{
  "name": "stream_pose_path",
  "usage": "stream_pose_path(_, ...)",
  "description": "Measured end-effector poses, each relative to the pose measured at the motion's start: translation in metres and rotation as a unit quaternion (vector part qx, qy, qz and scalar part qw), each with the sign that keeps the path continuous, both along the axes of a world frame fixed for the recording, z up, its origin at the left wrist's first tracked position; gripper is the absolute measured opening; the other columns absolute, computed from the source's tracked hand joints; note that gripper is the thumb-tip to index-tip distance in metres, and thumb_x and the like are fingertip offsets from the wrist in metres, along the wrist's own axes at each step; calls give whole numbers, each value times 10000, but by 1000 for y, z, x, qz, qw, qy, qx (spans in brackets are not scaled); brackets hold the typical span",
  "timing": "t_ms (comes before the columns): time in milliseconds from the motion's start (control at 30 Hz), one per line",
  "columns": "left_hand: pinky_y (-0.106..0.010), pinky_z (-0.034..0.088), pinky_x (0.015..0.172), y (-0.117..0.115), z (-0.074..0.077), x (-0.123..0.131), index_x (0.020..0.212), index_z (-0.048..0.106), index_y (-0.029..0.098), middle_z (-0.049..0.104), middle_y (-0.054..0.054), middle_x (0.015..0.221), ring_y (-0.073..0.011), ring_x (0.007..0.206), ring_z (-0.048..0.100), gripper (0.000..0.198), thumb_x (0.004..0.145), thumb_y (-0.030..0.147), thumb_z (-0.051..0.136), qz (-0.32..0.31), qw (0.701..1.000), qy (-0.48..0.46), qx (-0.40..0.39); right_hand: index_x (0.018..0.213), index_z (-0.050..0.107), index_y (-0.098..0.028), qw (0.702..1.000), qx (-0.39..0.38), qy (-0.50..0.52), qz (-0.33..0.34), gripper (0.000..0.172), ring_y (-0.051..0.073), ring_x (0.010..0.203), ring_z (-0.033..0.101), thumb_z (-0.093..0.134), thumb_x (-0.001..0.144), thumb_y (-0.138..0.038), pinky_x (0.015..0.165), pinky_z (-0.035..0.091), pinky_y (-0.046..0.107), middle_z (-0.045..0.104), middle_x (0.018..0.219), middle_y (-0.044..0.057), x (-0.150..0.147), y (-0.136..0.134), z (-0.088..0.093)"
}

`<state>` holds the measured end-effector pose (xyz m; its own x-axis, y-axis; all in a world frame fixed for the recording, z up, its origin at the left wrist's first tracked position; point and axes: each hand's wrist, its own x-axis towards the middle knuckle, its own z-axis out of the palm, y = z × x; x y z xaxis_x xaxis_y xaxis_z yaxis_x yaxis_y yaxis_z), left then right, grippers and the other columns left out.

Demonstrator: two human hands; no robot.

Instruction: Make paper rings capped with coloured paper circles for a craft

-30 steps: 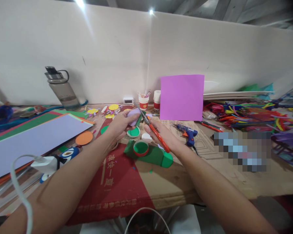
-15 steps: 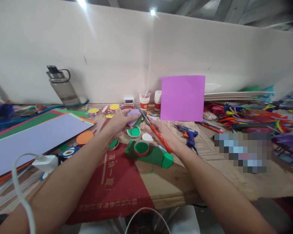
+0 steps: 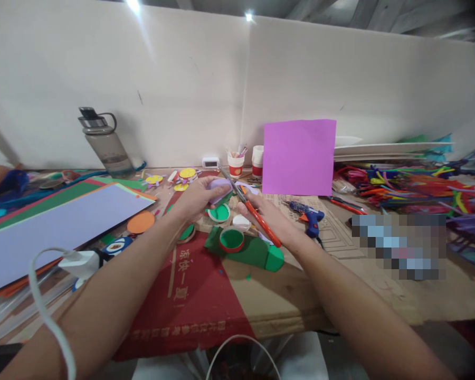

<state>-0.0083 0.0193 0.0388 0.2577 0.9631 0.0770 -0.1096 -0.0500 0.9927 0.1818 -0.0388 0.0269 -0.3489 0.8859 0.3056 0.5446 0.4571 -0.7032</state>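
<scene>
Above the cardboard-covered bench (image 3: 285, 295), purple paper (image 3: 220, 186) is pinched in the grip of the left hand (image 3: 196, 199), apparently for steadiness near the red-handled scissors (image 3: 263, 224) held by the right hand (image 3: 271, 214).

2 lights (image 3: 249, 17) up top, glare on wall (image 3: 193, 89), dark UR cnr, edges warped

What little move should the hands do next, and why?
Maybe a small snip at the lilac piece's edge: the left hand pinches that piece, and the right hand holds red-handled scissors, blades close beside it.
</scene>
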Motion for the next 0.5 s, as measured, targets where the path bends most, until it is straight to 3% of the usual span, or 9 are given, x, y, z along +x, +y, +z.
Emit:
stream_pose_path(167,-155,366,451,4,0,-4,829,703,117,641,-25,717,-68,562,521,343,603,340,835,-11,999,32,32,910,560,-198,1000,-3,-1,-6,319,154,769,518,449,926,-496,685,412,268,585,822,10,0,-2,1)
stream_pose_path(400,-159,390,472,6,0,-6,847,712,123,666,-32,744,-82,588,558,342,591,316,830,-24,999,18,10,833,547,-203,1000,-11,5,-4,328,143,707,501,476,908,-515,621,387,247,557,739,-5,-1,-6,7)
stream_pose_path(500,-156,307,389,6,1,-7,796,704,126,626,-9,664,-60,499,488,326,569,313,844,-19,1000,5,-1,772,541,-202,1000,-19,4,-15,371,135,638,480,482,894,-547,579,371,247,526,668,-13,-2,-7,8)
